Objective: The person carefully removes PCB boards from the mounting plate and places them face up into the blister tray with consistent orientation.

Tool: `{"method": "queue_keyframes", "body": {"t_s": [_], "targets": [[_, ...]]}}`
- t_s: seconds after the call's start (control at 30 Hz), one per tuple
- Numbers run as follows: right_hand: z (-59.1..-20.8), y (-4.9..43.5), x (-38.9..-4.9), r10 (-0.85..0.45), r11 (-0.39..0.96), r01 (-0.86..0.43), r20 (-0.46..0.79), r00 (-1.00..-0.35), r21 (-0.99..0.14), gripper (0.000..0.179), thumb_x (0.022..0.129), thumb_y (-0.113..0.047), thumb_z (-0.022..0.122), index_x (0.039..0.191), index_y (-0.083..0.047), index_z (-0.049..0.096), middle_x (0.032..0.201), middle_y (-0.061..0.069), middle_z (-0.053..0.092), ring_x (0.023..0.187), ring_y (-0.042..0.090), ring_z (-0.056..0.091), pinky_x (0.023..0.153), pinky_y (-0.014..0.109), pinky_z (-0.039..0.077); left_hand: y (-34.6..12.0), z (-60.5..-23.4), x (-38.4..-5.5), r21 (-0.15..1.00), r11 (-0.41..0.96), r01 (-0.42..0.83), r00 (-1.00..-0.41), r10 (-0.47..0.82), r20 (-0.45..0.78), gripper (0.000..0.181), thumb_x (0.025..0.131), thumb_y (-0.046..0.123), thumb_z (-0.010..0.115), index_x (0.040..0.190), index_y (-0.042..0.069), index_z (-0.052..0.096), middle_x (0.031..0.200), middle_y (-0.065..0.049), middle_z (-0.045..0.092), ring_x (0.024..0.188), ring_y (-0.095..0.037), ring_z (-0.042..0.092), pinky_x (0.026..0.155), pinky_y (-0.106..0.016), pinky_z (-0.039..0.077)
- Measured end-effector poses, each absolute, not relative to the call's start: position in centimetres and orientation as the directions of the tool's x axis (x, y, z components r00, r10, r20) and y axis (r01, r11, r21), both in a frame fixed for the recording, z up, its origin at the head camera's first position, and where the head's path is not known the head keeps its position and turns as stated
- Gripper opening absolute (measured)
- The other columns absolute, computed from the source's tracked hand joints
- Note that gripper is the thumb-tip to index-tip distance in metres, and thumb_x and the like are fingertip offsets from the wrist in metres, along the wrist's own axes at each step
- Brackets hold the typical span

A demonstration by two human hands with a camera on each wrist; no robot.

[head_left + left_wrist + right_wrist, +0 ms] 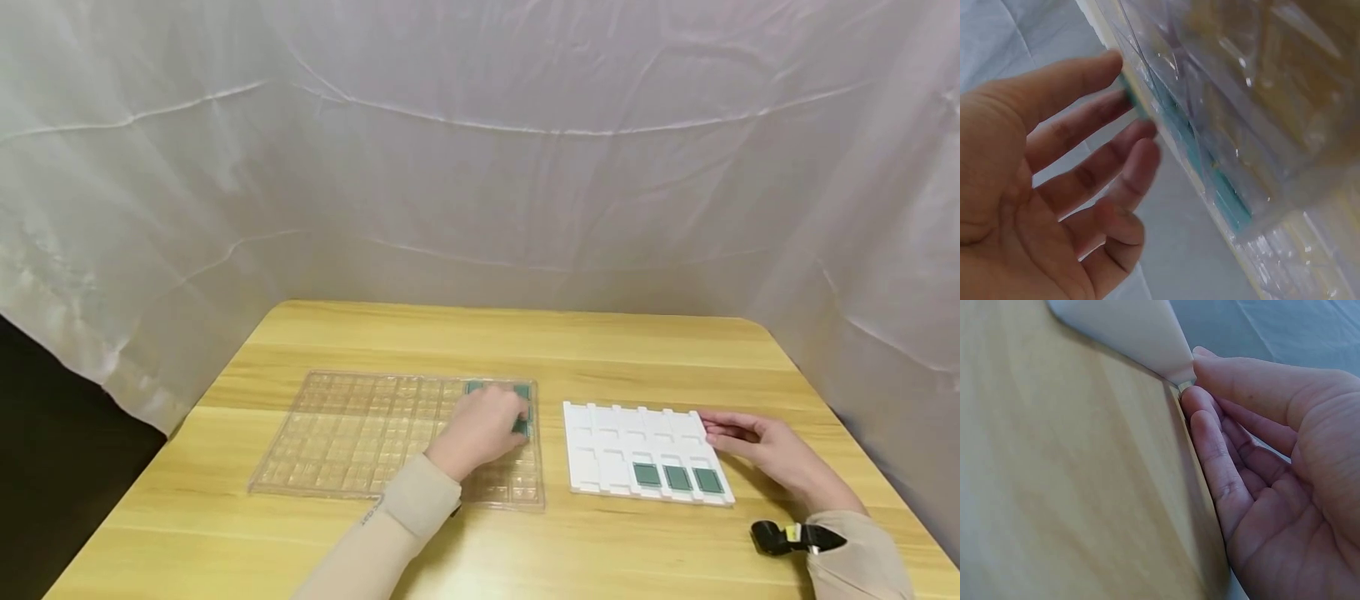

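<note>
My left hand (483,421) reaches over the right part of a clear plastic tray (337,433) divided into small pockets. In the left wrist view its thumb and forefinger pinch a thin green square chip (1134,97) just above the tray. More green chips (522,390) lie in the pockets there, partly hidden by the hand. To the right, a white tray (600,442) with two rows of slots bears three green chips (677,477) in its near row. My right hand (772,450) holds that tray's right edge, thumb and fingertips at its corner (1185,375).
Both trays lie flat on a wooden table (480,337), with a narrow gap between them. Pale cloth curtains (480,192) hang behind the table and at its sides. A black strap with a camera (795,537) sits on the right wrist.
</note>
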State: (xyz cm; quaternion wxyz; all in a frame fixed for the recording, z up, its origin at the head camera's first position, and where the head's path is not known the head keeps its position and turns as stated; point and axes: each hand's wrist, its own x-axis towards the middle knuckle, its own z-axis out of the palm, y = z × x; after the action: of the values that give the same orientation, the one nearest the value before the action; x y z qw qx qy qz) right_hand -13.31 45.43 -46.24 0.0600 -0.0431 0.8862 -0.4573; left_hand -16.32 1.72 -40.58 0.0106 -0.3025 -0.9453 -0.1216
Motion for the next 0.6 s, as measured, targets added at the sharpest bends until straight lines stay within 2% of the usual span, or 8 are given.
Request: {"method": "queue_keyframes", "body": {"t_s": [0.17, 0.27, 0.33, 0.4, 0.47, 0.57, 0.6], "targets": [[-46.1, 45.5, -13.3, -0.128, 0.592, -0.016, -0.074, -0.989, -0.805, 0.060, 0.102, -0.027, 0.075, 0.150, 0.005, 0.057, 0.129, -0.028, 0.070, 0.110, -0.019, 0.059, 0.090, 0.003, 0.043, 1.6, -40.2, -16.2, 0.206, 0.798, 0.567, -0.820, 0.571, 0.047, 0.031, 0.088, 0.025, 0.091, 0.071, 0.020, 0.065, 0.069, 0.008, 0.048, 0.061, -0.005, 0.037, 0.048, -0.016, 0.027], [-46.0, 45.4, -13.3, -0.127, 0.603, -0.014, -0.079, -0.989, -0.797, 0.060, 0.103, -0.029, 0.074, 0.150, 0.004, 0.058, 0.129, -0.029, 0.069, 0.110, -0.020, 0.059, 0.090, 0.003, 0.043, 1.8, -39.9, -16.3, 0.211, 0.796, 0.568, -0.818, 0.574, 0.037, 0.038, 0.089, 0.024, 0.089, 0.067, 0.020, 0.059, 0.066, 0.008, 0.041, 0.060, -0.005, 0.035, 0.048, -0.017, 0.025], [-45.9, 45.4, -13.3, -0.125, 0.615, -0.012, -0.082, -0.989, -0.788, 0.059, 0.103, -0.031, 0.074, 0.150, 0.002, 0.058, 0.129, -0.030, 0.069, 0.110, -0.020, 0.058, 0.089, 0.003, 0.042, 2.1, -39.9, -16.4, 0.207, 0.797, 0.567, -0.817, 0.576, 0.021, 0.038, 0.091, 0.022, 0.088, 0.067, 0.017, 0.058, 0.066, 0.006, 0.042, 0.059, -0.006, 0.034, 0.048, -0.018, 0.025], [-45.8, 45.3, -13.2, -0.123, 0.622, -0.010, -0.085, -0.989, -0.783, 0.059, 0.103, -0.031, 0.074, 0.150, 0.002, 0.059, 0.129, -0.030, 0.069, 0.109, -0.020, 0.058, 0.088, 0.003, 0.042, 2.3, -39.8, -16.4, 0.200, 0.798, 0.569, -0.815, 0.580, 0.003, 0.029, 0.090, 0.023, 0.089, 0.072, 0.017, 0.066, 0.069, 0.007, 0.055, 0.058, -0.005, 0.038, 0.048, -0.017, 0.029], [-45.7, 45.3, -13.2, -0.123, 0.625, -0.013, -0.082, -0.989, -0.780, 0.058, 0.103, -0.031, 0.074, 0.149, 0.001, 0.060, 0.129, -0.029, 0.070, 0.109, -0.020, 0.058, 0.088, 0.003, 0.042, 2.6, -39.8, -16.4, 0.193, 0.801, 0.566, -0.815, 0.579, -0.014, 0.019, 0.090, 0.021, 0.088, 0.079, 0.017, 0.074, 0.074, 0.007, 0.061, 0.057, -0.005, 0.039, 0.048, -0.017, 0.031], [-45.7, 45.2, -13.2, -0.125, 0.631, -0.020, -0.077, -0.989, -0.775, 0.058, 0.103, -0.032, 0.074, 0.149, 0.001, 0.061, 0.129, -0.027, 0.070, 0.109, -0.020, 0.059, 0.088, 0.003, 0.042, 2.8, -39.7, -16.4, 0.193, 0.803, 0.564, -0.816, 0.577, -0.019, 0.014, 0.089, 0.015, 0.087, 0.081, 0.019, 0.076, 0.069, 0.010, 0.058, 0.053, -0.005, 0.036, 0.046, -0.017, 0.029], [-45.7, 45.2, -13.2, -0.126, 0.632, -0.021, -0.076, -0.989, -0.774, 0.058, 0.103, -0.032, 0.074, 0.148, 0.001, 0.061, 0.129, -0.027, 0.070, 0.109, -0.019, 0.059, 0.088, 0.003, 0.042, 2.8, -39.7, -16.5, 0.194, 0.804, 0.562, -0.817, 0.576, -0.018, 0.018, 0.089, 0.013, 0.085, 0.077, 0.018, 0.073, 0.065, 0.009, 0.051, 0.052, -0.005, 0.032, 0.046, -0.018, 0.026]]}}
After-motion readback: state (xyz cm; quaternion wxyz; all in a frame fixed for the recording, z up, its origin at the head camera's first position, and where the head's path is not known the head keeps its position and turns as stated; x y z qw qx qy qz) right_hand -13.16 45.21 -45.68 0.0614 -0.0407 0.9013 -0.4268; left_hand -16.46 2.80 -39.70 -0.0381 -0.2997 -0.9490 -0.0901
